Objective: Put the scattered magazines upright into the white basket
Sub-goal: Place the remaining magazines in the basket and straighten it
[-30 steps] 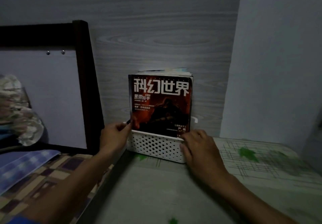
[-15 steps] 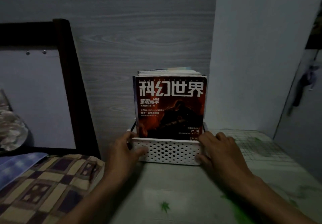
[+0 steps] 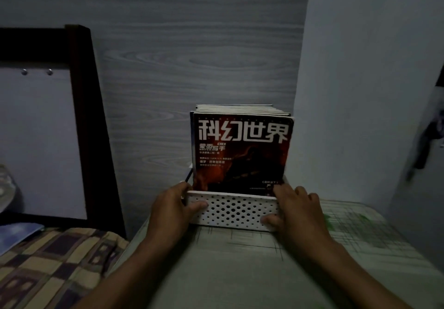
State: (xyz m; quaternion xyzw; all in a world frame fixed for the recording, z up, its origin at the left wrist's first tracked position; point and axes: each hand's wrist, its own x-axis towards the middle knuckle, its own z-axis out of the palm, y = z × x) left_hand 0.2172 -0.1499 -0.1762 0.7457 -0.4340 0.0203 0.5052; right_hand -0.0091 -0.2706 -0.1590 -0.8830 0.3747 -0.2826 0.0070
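A white perforated basket [image 3: 234, 209] stands on the covered surface against the wood-grain wall. Several magazines [image 3: 242, 152] stand upright inside it; the front one has a dark red cover with large white characters. My left hand [image 3: 171, 209] grips the basket's left end, thumb across the front wall. My right hand [image 3: 294, 210] grips the right end, thumb on the front wall, fingers over the rim. The basket's back and the rear magazines are mostly hidden.
A dark wooden bed frame [image 3: 83, 116] rises at the left, beside a checkered blanket [image 3: 48, 265]. A grey-green patterned cloth [image 3: 360, 234] covers the surface under the basket. The light wall corner is close on the right, with a dark object [image 3: 427, 145] hanging there.
My left hand left the front magazine's edge and took the basket's left end. My right hand shifted to the basket's right end. The view swung, placing the basket further right in the frame.
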